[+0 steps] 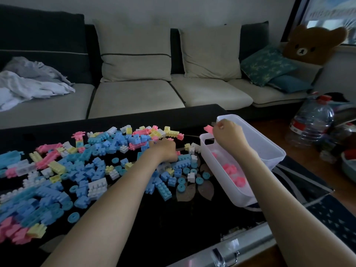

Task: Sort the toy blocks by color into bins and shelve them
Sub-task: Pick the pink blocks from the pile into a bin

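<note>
So the right hand (228,133) is pinching a pink block (208,129) right at the far left corner of the translucent bin (277,149), more over the rim than over the inside tbh. Let go there and it could bounce off the edge onto the coffee table (173,218) or back into the pile.

Bigger worry imo: that bin sits at the table's right edge and looks like it hangs over a bit, so a bump from that forearm could tip it and dump the pink blocks (231,170) already inside onto the floor.

The left hand (163,149) is knuckles-up in the mixed pile of blocks (96,160), fingers curled under, and I can't tell if it's got anything. Raking blind like that could easily drag a blue or yellow one along.
</note>
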{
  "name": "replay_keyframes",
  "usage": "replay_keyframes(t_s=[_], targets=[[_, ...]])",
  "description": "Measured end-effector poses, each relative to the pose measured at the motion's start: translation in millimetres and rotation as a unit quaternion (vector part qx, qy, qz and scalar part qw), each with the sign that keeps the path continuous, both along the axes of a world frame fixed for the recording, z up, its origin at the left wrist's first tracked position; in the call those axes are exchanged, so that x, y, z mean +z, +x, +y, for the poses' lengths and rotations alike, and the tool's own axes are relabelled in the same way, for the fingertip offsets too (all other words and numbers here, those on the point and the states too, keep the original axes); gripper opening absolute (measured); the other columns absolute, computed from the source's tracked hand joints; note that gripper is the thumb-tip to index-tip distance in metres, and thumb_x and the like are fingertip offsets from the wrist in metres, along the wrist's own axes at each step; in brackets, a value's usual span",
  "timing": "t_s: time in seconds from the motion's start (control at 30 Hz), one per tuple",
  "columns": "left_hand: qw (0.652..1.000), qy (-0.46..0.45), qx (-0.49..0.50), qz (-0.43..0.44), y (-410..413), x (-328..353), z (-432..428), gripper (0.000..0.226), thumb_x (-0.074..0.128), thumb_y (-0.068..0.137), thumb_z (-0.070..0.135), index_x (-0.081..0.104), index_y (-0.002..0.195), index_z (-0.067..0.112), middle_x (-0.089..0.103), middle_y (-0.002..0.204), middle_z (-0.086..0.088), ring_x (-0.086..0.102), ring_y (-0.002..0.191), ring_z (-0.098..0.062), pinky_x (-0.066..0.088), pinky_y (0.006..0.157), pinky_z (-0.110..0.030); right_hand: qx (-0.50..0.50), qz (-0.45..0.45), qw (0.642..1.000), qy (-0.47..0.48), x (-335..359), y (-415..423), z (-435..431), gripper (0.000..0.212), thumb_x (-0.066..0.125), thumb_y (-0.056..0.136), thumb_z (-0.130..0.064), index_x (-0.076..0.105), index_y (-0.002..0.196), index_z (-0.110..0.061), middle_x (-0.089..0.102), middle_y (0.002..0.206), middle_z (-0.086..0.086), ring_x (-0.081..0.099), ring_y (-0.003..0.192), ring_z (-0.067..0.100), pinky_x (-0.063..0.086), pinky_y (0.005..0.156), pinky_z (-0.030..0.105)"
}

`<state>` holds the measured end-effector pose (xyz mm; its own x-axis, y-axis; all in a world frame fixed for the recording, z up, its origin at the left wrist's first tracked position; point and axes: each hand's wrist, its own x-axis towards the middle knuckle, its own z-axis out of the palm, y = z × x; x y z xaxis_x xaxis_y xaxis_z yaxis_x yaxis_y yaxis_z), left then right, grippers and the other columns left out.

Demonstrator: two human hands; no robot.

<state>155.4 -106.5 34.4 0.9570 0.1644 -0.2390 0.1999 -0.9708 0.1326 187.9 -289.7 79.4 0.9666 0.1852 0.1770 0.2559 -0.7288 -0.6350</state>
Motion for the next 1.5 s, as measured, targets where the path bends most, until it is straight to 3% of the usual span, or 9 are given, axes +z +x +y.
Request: replay_keyframes(t_s=[0.07, 0.17, 0.5, 0.67, 0.93, 1.07, 1.23, 1.33, 1.5], targets=[[1.0, -0.012, 0.0, 0.01, -2, 1, -3, 0.015, 0.052, 0.087, 0.014, 0.055, 0.101, 0.01, 0.05, 0.087, -0.004, 0.048, 0.081, -0.02, 0.035, 0.07, -0.032, -0.027, 0.005, 0.999, -0.031, -5, 1, -13, 0.019, 0.04, 0.093, -0.001, 0.059, 0.097, -0.003, 0.056, 0.091, 0.011, 0.056, 0.083, 0.021, 0.044, 0.066, 0.021], [1.0, -0.011, 0.011, 0.019, -3, 1, -7, 0.016, 0.054, 0.086, 0.013, 0.05, 0.101, 0.01, 0.049, 0.085, -0.004, 0.049, 0.072, -0.018, 0.037, 0.056, -0.027, -0.008, -0.016, 0.997, -0.07, -14, 2, -19, 0.019, 0.036, 0.093, -0.006, 0.048, 0.079, -0.007, 0.055, 0.092, 0.009, 0.052, 0.081, 0.024, 0.043, 0.073, 0.031], [0.992, -0.105, 0.062, -0.018, -8, 8, -7, 0.084, 0.067, 0.085, 0.026, 0.013, 0.145, 0.001, 0.056, 0.101, -0.011, 0.058, 0.09, -0.023, 0.045, 0.061, -0.028, 0.053, -0.018, 0.997, -0.061, -15, 0, -10, 0.032, 0.03, 0.098, -0.011, 0.056, 0.117, -0.006, 0.054, 0.122, 0.008, 0.05, 0.112, 0.029, 0.039, 0.095, 0.039], [0.992, -0.096, 0.05, -0.066, -11, 9, 3, 0.046, 0.06, 0.091, 0.026, 0.044, 0.124, -0.001, 0.048, 0.079, -0.004, 0.048, 0.072, -0.017, 0.034, 0.054, -0.025, 0.103, 0.005, 0.993, -0.063, -16, -7, 4, 0.039, 0.039, 0.096, -0.026, 0.047, 0.133, -0.016, 0.048, 0.135, 0.006, 0.039, 0.128, 0.027, 0.036, 0.104, 0.042], [0.973, -0.152, 0.046, -0.165, -29, 21, 0, 0.037, 0.055, 0.095, 0.033, 0.05, 0.123, 0.01, 0.057, 0.116, -0.008, 0.056, 0.093, -0.019, 0.04, 0.069, -0.025, 0.172, 0.017, 0.982, -0.074, -16, -21, 20, 0.043, 0.046, 0.096, -0.023, 0.04, 0.139, -0.017, 0.049, 0.134, 0.008, 0.044, 0.123, 0.025, 0.041, 0.101, 0.043], [0.942, -0.275, 0.021, -0.193, -36, 41, -15, 0.041, 0.053, 0.092, 0.05, 0.056, 0.118, 0.019, 0.056, 0.098, 0.005, 0.05, 0.078, -0.003, 0.037, 0.061, -0.02, 0.206, -0.004, 0.975, -0.076, -17, -25, 22, 0.058, 0.055, 0.092, -0.019, 0.031, 0.144, -0.025, 0.038, 0.143, 0.008, 0.037, 0.131, 0.028, 0.036, 0.106, 0.047], [0.901, -0.407, -0.003, -0.15, -38, 46, -22, 0.031, 0.058, 0.091, 0.04, 0.065, 0.115, 0.022, 0.065, 0.107, 0.0, 0.06, 0.1, -0.02, 0.051, 0.092, -0.037, 0.163, -0.081, 0.982, -0.042, -10, -21, 8, 0.035, 0.059, 0.09, -0.028, 0.05, 0.122, -0.021, 0.053, 0.117, 0.003, 0.049, 0.11, 0.022, 0.043, 0.095, 0.043], [0.875, -0.451, -0.009, -0.174, -38, 42, -27, 0.029, 0.05, 0.097, 0.035, 0.06, 0.122, 0.024, 0.065, 0.112, -0.001, 0.059, 0.103, -0.018, 0.049, 0.092, -0.034, 0.163, -0.094, 0.981, -0.044, -5, -19, -7, 0.027, 0.062, 0.088, -0.029, 0.055, 0.113, -0.019, 0.057, 0.102, 0.0, 0.054, 0.091, 0.017, 0.048, 0.083, 0.035], [0.948, -0.191, 0.041, -0.251, -45, 27, 3, 0.029, 0.035, 0.103, 0.02, 0.051, 0.128, 0.022, 0.056, 0.116, 0.006, 0.053, 0.089, -0.008, 0.038, 0.066, -0.02, 0.052, -0.019, 0.997, -0.062, -9, -9, -50, 0.029, 0.06, 0.09, -0.025, 0.055, 0.115, -0.011, 0.062, 0.104, 0.005, 0.058, 0.089, 0.019, 0.048, 0.075, 0.03]])
